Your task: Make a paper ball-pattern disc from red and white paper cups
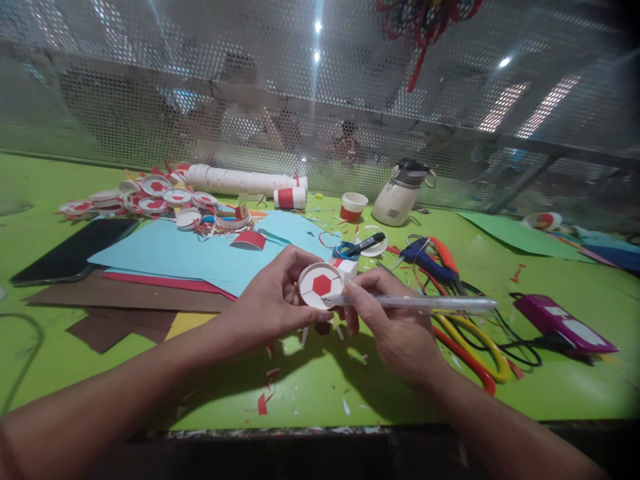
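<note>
Dead centre of the frame, the left hand point(273, 300) is pinching a small white paper disc point(320, 285) with a red hexagon in the middle, thumb and fingers curled round its left rim so the printed face tilts up toward the camera. The right hand point(395, 320) is closed around a clear glue stick point(415, 303), gripped like a pen. That stick's long axis runs pretty much flat across the picture, its tip touching the disc's lower right edge and the other end pointing off to the right.

Room-wise: the green table point(310, 387) is mostly bare right below the hands, just tiny red and white paper scraps point(267, 390) scattered there, and then the table's near edge runs along the bottom of the frame. To the right it's tight: yellow and red scissors point(475, 350) lie just beside the right wrist, with a blue glue gun point(425, 257) and black cords behind them, and a purple device point(563, 323) further right. To the left, a light blue sheet point(200, 253) stacked on red and brown paper comes up close to the left hand, with a dark phone point(75, 250) at its far left.

Upper left there's a heap of finished discs point(150, 197), a white tube point(240, 179), a small cup point(353, 207) and a white bottle point(403, 193) lined up near the mesh wall point(150, 87) that closes off the back.
</note>
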A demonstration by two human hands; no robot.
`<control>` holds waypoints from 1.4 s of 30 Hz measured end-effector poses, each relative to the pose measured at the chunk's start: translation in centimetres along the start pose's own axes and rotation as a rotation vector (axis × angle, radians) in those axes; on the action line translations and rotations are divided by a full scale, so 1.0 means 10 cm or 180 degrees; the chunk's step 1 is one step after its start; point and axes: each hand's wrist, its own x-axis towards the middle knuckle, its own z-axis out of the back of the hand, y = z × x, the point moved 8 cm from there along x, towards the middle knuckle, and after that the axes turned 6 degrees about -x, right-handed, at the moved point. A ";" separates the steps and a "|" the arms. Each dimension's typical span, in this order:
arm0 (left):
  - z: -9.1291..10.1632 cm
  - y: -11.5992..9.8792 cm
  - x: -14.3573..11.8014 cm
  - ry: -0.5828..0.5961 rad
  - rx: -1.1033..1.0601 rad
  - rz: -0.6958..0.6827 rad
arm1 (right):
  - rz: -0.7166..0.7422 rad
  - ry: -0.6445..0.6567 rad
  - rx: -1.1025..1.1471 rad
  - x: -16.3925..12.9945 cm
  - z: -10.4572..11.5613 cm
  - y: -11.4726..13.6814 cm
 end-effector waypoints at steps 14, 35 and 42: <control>-0.03 0.03 -0.01 0.0074 -0.0101 0.0065 | -0.0010 0.0063 -0.0015 0.00 0.00 -0.03; -0.01 0.01 -0.01 0.0052 -0.0090 0.0001 | 0.0055 -0.0059 0.0033 0.00 0.02 0.00; -0.01 0.03 0.00 0.0096 -0.0038 0.0018 | -0.0013 -0.0022 0.0039 0.00 0.01 -0.01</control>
